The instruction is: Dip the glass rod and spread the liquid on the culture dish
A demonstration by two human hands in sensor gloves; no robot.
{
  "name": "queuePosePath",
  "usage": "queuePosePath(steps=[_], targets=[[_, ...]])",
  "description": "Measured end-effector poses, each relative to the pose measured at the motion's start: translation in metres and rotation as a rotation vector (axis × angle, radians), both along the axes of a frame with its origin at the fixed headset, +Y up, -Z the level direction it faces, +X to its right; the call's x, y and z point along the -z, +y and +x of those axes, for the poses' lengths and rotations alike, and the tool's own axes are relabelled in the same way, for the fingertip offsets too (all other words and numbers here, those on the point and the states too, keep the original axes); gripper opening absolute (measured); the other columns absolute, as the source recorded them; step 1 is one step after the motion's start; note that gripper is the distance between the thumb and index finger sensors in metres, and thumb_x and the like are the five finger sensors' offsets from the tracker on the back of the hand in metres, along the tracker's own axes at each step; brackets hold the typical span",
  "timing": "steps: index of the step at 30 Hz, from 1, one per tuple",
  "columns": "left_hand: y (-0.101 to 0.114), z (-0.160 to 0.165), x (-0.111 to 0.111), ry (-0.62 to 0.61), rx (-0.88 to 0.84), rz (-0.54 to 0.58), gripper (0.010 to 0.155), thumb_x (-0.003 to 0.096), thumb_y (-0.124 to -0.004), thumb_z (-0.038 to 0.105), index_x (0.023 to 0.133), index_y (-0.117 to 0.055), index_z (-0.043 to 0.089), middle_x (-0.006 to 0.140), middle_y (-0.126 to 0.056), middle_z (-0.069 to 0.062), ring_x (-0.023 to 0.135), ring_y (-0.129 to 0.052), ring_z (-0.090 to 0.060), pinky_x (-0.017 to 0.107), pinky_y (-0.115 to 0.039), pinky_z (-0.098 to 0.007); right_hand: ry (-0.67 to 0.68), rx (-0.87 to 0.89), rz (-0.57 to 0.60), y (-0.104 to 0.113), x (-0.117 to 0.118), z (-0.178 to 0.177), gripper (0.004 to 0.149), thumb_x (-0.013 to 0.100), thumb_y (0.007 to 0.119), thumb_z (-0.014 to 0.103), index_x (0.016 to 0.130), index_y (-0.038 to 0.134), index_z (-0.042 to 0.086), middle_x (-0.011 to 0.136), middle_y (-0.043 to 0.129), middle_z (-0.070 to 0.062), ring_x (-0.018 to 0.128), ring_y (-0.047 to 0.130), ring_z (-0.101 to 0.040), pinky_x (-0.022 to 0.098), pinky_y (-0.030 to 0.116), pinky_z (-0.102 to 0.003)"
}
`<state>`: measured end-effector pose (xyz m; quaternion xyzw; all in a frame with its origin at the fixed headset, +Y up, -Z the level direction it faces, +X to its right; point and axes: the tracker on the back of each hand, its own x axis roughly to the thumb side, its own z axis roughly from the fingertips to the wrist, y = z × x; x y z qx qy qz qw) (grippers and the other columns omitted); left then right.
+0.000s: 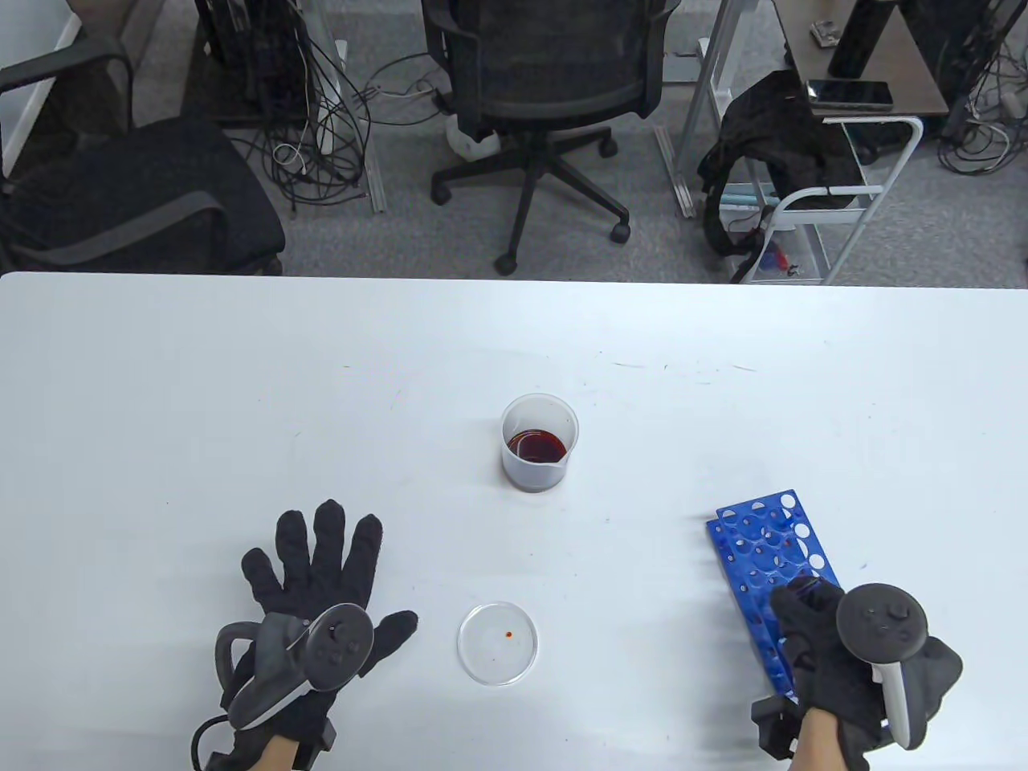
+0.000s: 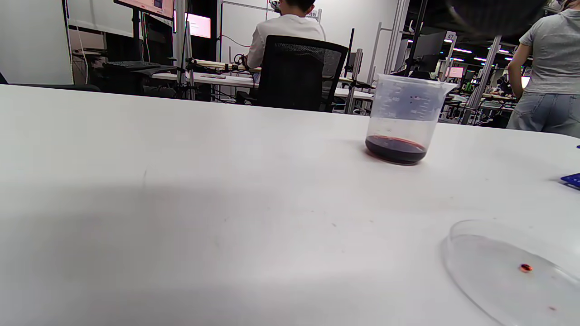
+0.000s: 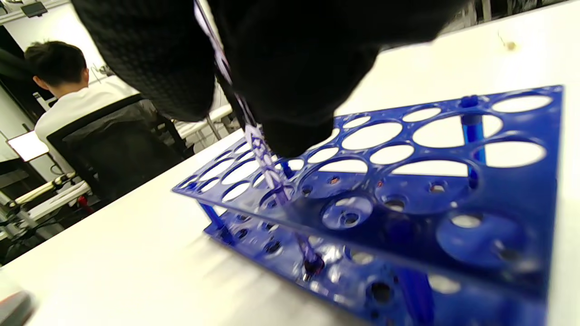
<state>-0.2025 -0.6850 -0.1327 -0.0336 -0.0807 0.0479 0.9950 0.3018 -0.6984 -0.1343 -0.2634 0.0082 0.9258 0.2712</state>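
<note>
A clear beaker with dark red liquid stands mid-table; it also shows in the left wrist view. A clear culture dish with a small red drop lies near the front edge, and in the left wrist view. My left hand rests flat on the table, fingers spread, left of the dish. My right hand is over the near end of the blue tube rack. In the right wrist view its fingers pinch a glass rod that stands in a hole of the rack.
The table's far edge borders office chairs, cables and a white cart. Bare white tabletop lies between the beaker, the dish and the rack.
</note>
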Motion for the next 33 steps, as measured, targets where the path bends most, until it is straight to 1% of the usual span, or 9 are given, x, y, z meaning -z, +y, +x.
queuePosePath(steps=[2, 5, 9, 12, 15, 19, 24, 30, 33], targets=[[0.0, 0.0, 0.0, 0.0, 0.0, 0.0, 0.102, 0.0459, -0.06, 0.079, 0.121, -0.017, 0.026, 0.126, -0.014, -0.023, 0.111, -0.015, -0.063, 0.07, -0.025, -0.084, 0.011, 0.005, 0.042, 0.01, -0.007, -0.003, 0.077, 0.055, 0.087, 0.05, 0.106, 0.066, -0.003, 0.091, 0.083, -0.027, 0.052, 0.092, -0.03, 0.032, 0.082, -0.037], [0.0, 0.0, 0.0, 0.0, 0.0, -0.004, 0.102, 0.0459, -0.06, 0.079, 0.121, -0.017, 0.026, 0.126, -0.013, -0.022, 0.111, -0.015, -0.063, 0.071, -0.025, -0.084, 0.026, -0.036, 0.195, 0.029, -0.019, -0.01, 0.091, 0.057, 0.083, 0.056, 0.115, 0.048, -0.005, 0.104, 0.065, -0.035, 0.073, 0.08, -0.047, 0.045, 0.076, -0.05], [-0.001, 0.0, 0.0, -0.007, -0.004, -0.011, 0.102, 0.0458, -0.06, 0.08, 0.121, -0.015, 0.026, 0.126, -0.012, -0.023, 0.111, -0.014, -0.063, 0.07, -0.024, -0.084, 0.051, -0.139, 0.502, 0.056, -0.036, -0.025, 0.1, 0.055, 0.077, 0.065, 0.117, 0.038, -0.004, 0.111, 0.055, -0.034, 0.084, 0.064, -0.059, 0.053, 0.068, -0.059], [-0.003, 0.002, 0.001, -0.018, 0.0, -0.026, 0.103, 0.0456, -0.059, 0.08, 0.12, -0.014, 0.026, 0.125, -0.011, -0.023, 0.111, -0.013, -0.063, 0.07, -0.024, -0.084, 0.195, -0.161, 0.599, 0.066, -0.041, -0.045, 0.101, 0.055, 0.073, 0.069, 0.12, 0.034, 0.001, 0.117, 0.047, -0.033, 0.092, 0.054, -0.065, 0.059, 0.062, -0.068], [-0.004, 0.003, 0.001, -0.045, 0.011, -0.053, 0.104, 0.044, -0.059, 0.082, 0.12, -0.011, 0.028, 0.125, -0.009, -0.024, 0.111, -0.012, -0.063, 0.07, -0.023, -0.085, 0.365, -0.15, 0.511, 0.063, -0.034, -0.072, 0.101, 0.056, 0.069, 0.072, 0.121, 0.029, 0.006, 0.12, 0.038, -0.034, 0.095, 0.046, -0.069, 0.062, 0.057, -0.073], [-0.005, 0.004, 0.001, -0.063, 0.022, -0.071, 0.107, 0.0423, -0.057, 0.083, 0.119, -0.009, 0.027, 0.124, -0.008, -0.026, 0.11, -0.01, -0.064, 0.069, -0.023, -0.085, 0.543, -0.232, 0.41, 0.054, -0.024, -0.111, 0.105, 0.054, 0.067, 0.076, 0.12, 0.023, 0.008, 0.121, 0.029, -0.034, 0.099, 0.037, -0.072, 0.064, 0.049, -0.08], [-0.007, 0.005, 0.002, -0.085, 0.027, -0.102, 0.108, 0.042, -0.056, 0.084, 0.117, -0.003, 0.027, 0.123, -0.004, -0.026, 0.109, -0.008, -0.064, 0.068, -0.022, -0.086, 0.76, -0.303, 0.269, 0.035, -0.018, -0.159, 0.111, 0.051, 0.063, 0.081, 0.118, 0.009, 0.011, 0.12, 0.011, -0.034, 0.1, 0.014, -0.071, 0.061, 0.032, -0.09], [-0.01, 0.008, 0.002, -0.104, 0.032, -0.123, 0.108, 0.0418, -0.055, 0.085, 0.115, 0.002, 0.029, 0.121, 0.002, -0.024, 0.107, -0.001, -0.064, 0.067, -0.019, -0.087, 0.937, -0.363, 0.08, 0.009, -0.012, -0.197, 0.112, 0.05, 0.059, 0.081, 0.115, 0.0, 0.011, 0.116, -0.002, -0.031, 0.096, -0.001, -0.068, 0.056, 0.019, -0.092], [-0.012, 0.009, 0.002, -0.115, 0.041, -0.145, 0.108, 0.0419, -0.055, 0.085, 0.115, 0.003, 0.03, 0.121, 0.003, -0.024, 0.107, 0.0, -0.064, 0.067, -0.019, -0.087, 0.96, -0.391, 0.074, 0.003, -0.011, -0.206, 0.112, 0.05, 0.057, 0.082, 0.114, -0.003, 0.011, 0.115, -0.004, -0.031, 0.096, -0.002, -0.068, 0.055, 0.018, -0.091]])
